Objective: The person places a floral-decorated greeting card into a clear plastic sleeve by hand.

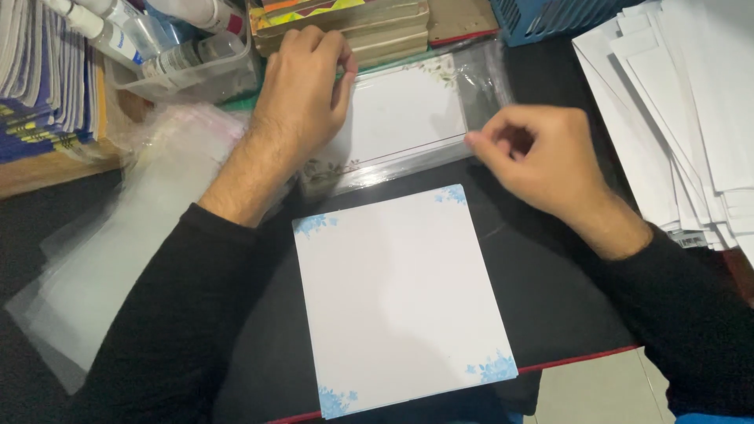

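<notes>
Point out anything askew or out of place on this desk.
The white paper stack overhangs the desk's front edge, slightly rotated. The clear sleeves at left lie in a loose fan. Nothing looks spilled or torn.

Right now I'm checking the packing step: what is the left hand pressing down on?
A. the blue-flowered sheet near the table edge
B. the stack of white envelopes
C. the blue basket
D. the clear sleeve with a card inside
D: the left hand lies flat on the clear sleeve, while the blue-flowered sheet lies untouched nearer the person.
</notes>
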